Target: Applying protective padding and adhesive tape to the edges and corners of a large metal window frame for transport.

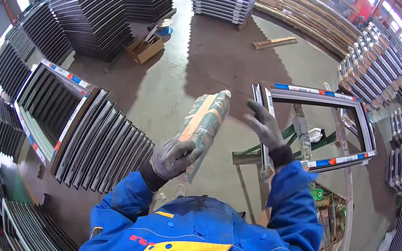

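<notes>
Grey-gloved left hand (173, 158) grasps long green tan-taped package (205, 119) | package tilted in front of blue jacket (196, 224) (lower end nearest) | grey-gloved right hand (267, 127) empty and spread, near dark rectangular frame (316, 97)

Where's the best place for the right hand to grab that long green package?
Likely the upper half of the green package, from the right: the left hand holds its lower part, the far end is free, its body is narrow, and the open right hand is on that side.
</notes>
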A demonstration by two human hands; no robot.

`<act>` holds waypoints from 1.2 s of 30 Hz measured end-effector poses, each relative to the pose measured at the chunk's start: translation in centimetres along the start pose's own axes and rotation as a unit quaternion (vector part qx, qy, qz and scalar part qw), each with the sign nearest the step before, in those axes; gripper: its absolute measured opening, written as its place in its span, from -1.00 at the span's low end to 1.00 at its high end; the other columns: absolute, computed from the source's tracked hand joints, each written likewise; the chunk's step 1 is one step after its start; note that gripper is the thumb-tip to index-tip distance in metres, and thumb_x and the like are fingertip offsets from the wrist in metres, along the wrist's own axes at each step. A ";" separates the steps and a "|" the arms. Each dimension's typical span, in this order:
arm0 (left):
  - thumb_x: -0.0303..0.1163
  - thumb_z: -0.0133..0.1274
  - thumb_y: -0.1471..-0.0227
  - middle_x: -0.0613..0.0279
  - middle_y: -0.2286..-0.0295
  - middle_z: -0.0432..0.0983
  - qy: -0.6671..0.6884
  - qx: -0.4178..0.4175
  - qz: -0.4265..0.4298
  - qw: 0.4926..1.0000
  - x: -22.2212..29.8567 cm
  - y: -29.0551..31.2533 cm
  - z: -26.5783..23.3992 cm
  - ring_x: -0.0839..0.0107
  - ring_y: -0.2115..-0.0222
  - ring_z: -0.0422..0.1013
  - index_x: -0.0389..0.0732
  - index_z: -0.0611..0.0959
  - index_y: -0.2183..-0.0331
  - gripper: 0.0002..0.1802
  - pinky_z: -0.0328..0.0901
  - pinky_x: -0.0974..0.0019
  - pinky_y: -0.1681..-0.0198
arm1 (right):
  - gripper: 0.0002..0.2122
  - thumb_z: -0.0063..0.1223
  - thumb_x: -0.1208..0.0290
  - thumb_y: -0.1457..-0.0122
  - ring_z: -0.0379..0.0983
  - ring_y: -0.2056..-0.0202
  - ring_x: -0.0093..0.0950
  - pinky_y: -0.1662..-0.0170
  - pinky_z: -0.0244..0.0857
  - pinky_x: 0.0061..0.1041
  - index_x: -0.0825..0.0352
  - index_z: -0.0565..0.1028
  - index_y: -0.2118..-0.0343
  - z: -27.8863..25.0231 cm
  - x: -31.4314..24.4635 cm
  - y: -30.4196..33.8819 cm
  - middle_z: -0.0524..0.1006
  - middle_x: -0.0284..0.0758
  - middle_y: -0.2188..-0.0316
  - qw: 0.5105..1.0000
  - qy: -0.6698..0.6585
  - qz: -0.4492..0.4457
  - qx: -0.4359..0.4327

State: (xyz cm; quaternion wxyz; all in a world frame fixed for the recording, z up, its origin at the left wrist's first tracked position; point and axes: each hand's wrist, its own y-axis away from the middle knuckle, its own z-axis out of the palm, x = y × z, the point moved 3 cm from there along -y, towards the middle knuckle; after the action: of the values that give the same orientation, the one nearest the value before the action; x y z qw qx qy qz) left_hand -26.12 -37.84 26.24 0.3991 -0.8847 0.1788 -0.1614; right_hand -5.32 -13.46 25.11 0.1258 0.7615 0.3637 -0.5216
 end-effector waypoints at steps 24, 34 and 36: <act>-0.23 0.42 0.17 -0.01 -0.09 0.49 0.106 -0.159 0.054 0.980 -7.1 -10.5 -0.1 -0.10 -0.23 0.26 -0.23 0.55 -0.12 -0.22 0.24 -0.03 -0.25 | -0.88 0.18 0.40 -0.06 0.54 0.47 -0.16 0.33 0.42 -0.29 0.26 0.67 0.36 5.3 -15.0 -2.1 0.59 -0.17 0.53 0.889 0.278 -0.186 -0.312; -0.27 0.28 0.02 0.06 0.39 0.67 0.140 -0.389 -0.043 0.910 -8.6 -11.7 5.7 0.02 0.32 0.58 -0.10 0.78 0.29 -0.79 0.47 0.09 0.20 | -0.81 0.13 0.24 -0.06 0.62 0.32 -0.13 0.18 0.47 -0.14 0.21 0.66 0.41 3.4 -11.7 -2.0 0.64 -0.17 0.46 0.851 0.461 -0.112 -0.225; -0.26 0.26 0.03 0.05 0.40 0.66 0.128 -0.375 -0.058 0.916 -7.7 -11.9 5.5 0.01 0.32 0.57 -0.11 0.78 0.31 -0.79 0.47 0.06 0.20 | -0.81 0.13 0.23 -0.07 0.62 0.32 -0.13 0.19 0.48 -0.15 0.22 0.66 0.42 3.7 -10.4 -1.7 0.64 -0.16 0.46 0.850 0.467 -0.124 -0.208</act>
State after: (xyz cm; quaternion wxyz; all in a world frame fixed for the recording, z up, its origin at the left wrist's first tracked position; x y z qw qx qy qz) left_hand -28.32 -23.49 30.75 0.0015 -0.9502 0.2237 -0.2171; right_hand -11.08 -18.73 33.11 0.0307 0.8198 0.5711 -0.0274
